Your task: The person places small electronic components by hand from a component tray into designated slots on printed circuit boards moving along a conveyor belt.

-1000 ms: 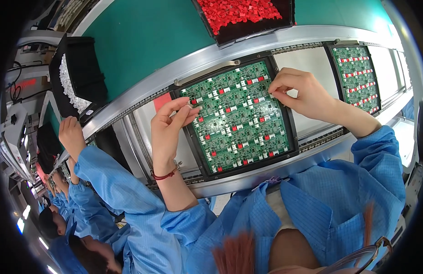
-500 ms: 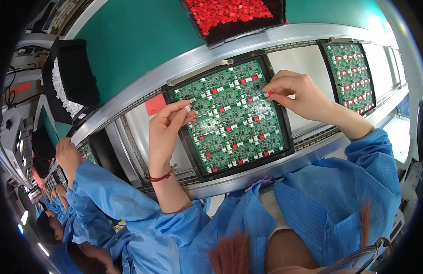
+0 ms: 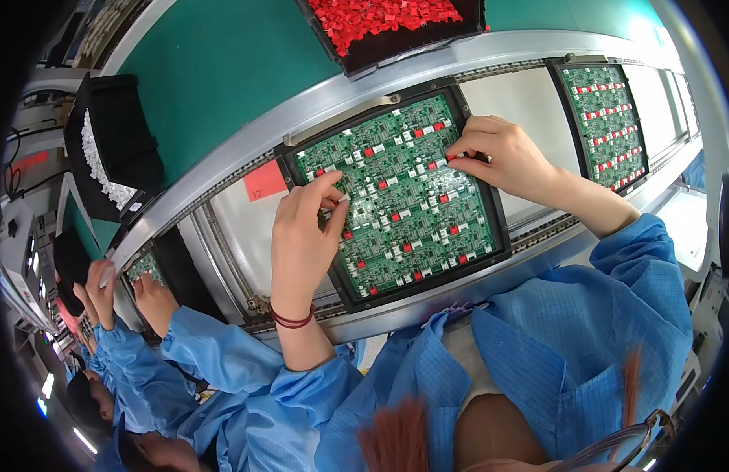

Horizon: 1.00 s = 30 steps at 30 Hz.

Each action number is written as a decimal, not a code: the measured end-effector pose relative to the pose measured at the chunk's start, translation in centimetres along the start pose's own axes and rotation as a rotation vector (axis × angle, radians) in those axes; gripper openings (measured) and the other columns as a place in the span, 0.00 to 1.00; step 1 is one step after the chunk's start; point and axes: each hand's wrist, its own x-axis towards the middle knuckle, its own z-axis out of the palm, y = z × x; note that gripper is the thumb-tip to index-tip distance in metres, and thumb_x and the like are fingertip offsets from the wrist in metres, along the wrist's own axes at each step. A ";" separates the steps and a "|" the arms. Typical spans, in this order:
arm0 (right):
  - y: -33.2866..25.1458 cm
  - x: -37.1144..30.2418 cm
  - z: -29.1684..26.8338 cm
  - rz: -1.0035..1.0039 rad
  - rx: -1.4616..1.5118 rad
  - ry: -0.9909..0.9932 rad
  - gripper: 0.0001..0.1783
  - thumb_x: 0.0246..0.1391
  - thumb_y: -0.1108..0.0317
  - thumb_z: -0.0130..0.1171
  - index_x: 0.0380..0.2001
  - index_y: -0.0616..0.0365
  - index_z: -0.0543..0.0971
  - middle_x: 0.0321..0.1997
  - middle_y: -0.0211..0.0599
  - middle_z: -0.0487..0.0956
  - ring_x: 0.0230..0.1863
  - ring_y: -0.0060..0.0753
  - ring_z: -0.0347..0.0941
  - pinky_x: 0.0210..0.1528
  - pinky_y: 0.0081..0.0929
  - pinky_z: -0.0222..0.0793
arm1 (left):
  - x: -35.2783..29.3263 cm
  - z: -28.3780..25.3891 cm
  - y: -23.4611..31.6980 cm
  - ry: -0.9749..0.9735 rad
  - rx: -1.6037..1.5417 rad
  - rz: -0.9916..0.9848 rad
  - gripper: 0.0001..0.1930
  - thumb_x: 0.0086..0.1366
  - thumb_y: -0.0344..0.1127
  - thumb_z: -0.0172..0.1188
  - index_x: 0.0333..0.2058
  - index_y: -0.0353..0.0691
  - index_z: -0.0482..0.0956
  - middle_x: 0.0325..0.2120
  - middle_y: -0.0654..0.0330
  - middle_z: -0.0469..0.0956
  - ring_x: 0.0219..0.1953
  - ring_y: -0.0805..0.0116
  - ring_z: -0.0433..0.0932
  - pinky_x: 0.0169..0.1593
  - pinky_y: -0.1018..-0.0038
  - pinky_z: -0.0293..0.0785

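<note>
A panel of green circuit boards (image 3: 372,206) dotted with small red and white connectors lies in a black frame (image 3: 502,228) on the conveyor rails. Over the panel's left side, my left hand (image 3: 301,236) pinches a small white connector (image 3: 345,198) between thumb and fingers. At the upper right edge of the panel my right hand (image 3: 508,157) is closed on a small red connector (image 3: 452,159), low over the board and mostly covered by the fingertips. Whether that connector touches the board, I cannot tell.
Beyond the rail, a black bin (image 3: 396,59) holds red connectors; another black bin (image 3: 136,149) on the left holds white ones. A second framed panel (image 3: 604,118) sits to the right. A red paper note (image 3: 265,181) lies left of my panel. Co-workers' hands (image 3: 154,303) work at the left.
My left hand has shifted right and down over the panel. My right hand has moved slightly left, bringing the red connector over the board's edge. A co-worker's hands moved at the left.
</note>
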 end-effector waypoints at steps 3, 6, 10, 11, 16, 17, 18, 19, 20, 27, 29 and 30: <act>0.2 0.0 0.3 -0.033 -0.019 0.037 0.08 0.41 0.69 0.65 0.28 0.56 0.80 0.26 0.34 0.72 0.29 0.37 0.69 0.32 0.30 0.66 | 0.1 0.2 -0.5 -0.020 0.006 0.019 0.18 0.51 0.22 0.62 0.42 0.38 0.74 0.28 0.61 0.77 0.29 0.69 0.75 0.37 0.74 0.71; 0.1 -0.1 0.3 -0.063 -0.007 0.060 0.08 0.41 0.70 0.66 0.28 0.56 0.80 0.25 0.34 0.72 0.29 0.37 0.69 0.31 0.30 0.66 | -0.2 0.3 -0.7 -0.014 -0.007 0.064 0.16 0.51 0.23 0.62 0.40 0.41 0.74 0.24 0.63 0.75 0.26 0.65 0.73 0.36 0.70 0.69; 0.3 -0.5 0.7 -0.085 -0.024 0.080 0.08 0.40 0.71 0.66 0.28 0.57 0.80 0.26 0.34 0.71 0.28 0.36 0.69 0.31 0.30 0.66 | 0.0 0.7 -1.1 0.016 0.058 0.095 0.16 0.51 0.23 0.61 0.41 0.41 0.74 0.24 0.62 0.75 0.27 0.63 0.72 0.36 0.69 0.68; 0.4 -0.6 0.8 -0.099 -0.035 0.096 0.08 0.40 0.71 0.66 0.28 0.57 0.80 0.26 0.34 0.71 0.28 0.36 0.69 0.31 0.30 0.66 | 0.0 0.8 -1.1 0.011 0.059 0.096 0.16 0.51 0.23 0.61 0.41 0.41 0.74 0.24 0.62 0.75 0.27 0.63 0.72 0.36 0.69 0.68; 0.6 -1.0 0.6 -0.123 -0.074 0.081 0.08 0.41 0.70 0.65 0.28 0.57 0.80 0.25 0.33 0.71 0.28 0.35 0.68 0.31 0.30 0.66 | -0.1 1.1 -1.2 0.011 0.094 0.135 0.17 0.51 0.24 0.62 0.40 0.41 0.73 0.24 0.62 0.75 0.27 0.62 0.73 0.36 0.69 0.69; 0.6 -1.0 0.5 -0.131 -0.082 0.062 0.08 0.42 0.70 0.65 0.29 0.57 0.80 0.26 0.33 0.71 0.28 0.35 0.68 0.32 0.30 0.66 | 0.0 1.0 -1.2 0.007 0.095 0.138 0.17 0.51 0.24 0.62 0.40 0.41 0.73 0.24 0.62 0.75 0.27 0.62 0.73 0.36 0.69 0.69; 0.5 -1.1 0.4 -0.126 -0.082 0.064 0.08 0.42 0.70 0.65 0.29 0.57 0.80 0.26 0.33 0.71 0.28 0.35 0.68 0.32 0.30 0.66 | 0.0 0.9 -1.1 0.001 0.105 0.138 0.16 0.50 0.23 0.62 0.40 0.41 0.73 0.24 0.62 0.75 0.27 0.62 0.73 0.36 0.69 0.69; 0.4 -1.2 0.4 -0.167 -0.149 0.064 0.09 0.42 0.70 0.64 0.30 0.57 0.80 0.26 0.33 0.70 0.28 0.34 0.68 0.31 0.30 0.66 | 0.0 0.9 -1.1 -0.004 0.113 0.140 0.16 0.50 0.23 0.62 0.40 0.41 0.73 0.24 0.62 0.75 0.27 0.62 0.73 0.36 0.69 0.69; 0.2 -1.2 0.3 -0.211 -0.214 0.062 0.10 0.43 0.69 0.64 0.32 0.57 0.80 0.26 0.33 0.70 0.27 0.34 0.68 0.31 0.30 0.66 | 0.1 0.9 -1.3 -0.006 0.112 0.141 0.16 0.50 0.23 0.62 0.40 0.41 0.73 0.24 0.62 0.75 0.27 0.62 0.73 0.36 0.69 0.69; -2.2 -1.1 -2.1 0.078 -0.219 0.245 0.11 0.48 0.66 0.61 0.34 0.60 0.79 0.25 0.36 0.69 0.25 0.37 0.66 0.29 0.31 0.63 | -0.2 0.2 -1.7 0.042 0.257 0.203 0.18 0.48 0.24 0.63 0.41 0.41 0.74 0.28 0.62 0.75 0.32 0.63 0.73 0.39 0.68 0.68; -1.4 -2.1 -2.7 0.322 -0.289 0.118 0.11 0.51 0.64 0.58 0.31 0.63 0.79 0.23 0.40 0.68 0.22 0.38 0.66 0.27 0.31 0.61 | 0.4 0.7 -1.2 0.051 0.331 0.201 0.19 0.46 0.26 0.64 0.40 0.41 0.75 0.34 0.60 0.73 0.36 0.61 0.72 0.42 0.68 0.67; -1.8 -2.1 -2.6 0.373 -0.231 0.065 0.12 0.52 0.64 0.57 0.28 0.64 0.78 0.22 0.41 0.68 0.22 0.39 0.66 0.27 0.32 0.61 | 0.1 0.0 -1.2 0.051 0.235 0.187 0.17 0.47 0.25 0.64 0.38 0.39 0.76 0.35 0.59 0.72 0.35 0.60 0.72 0.42 0.67 0.67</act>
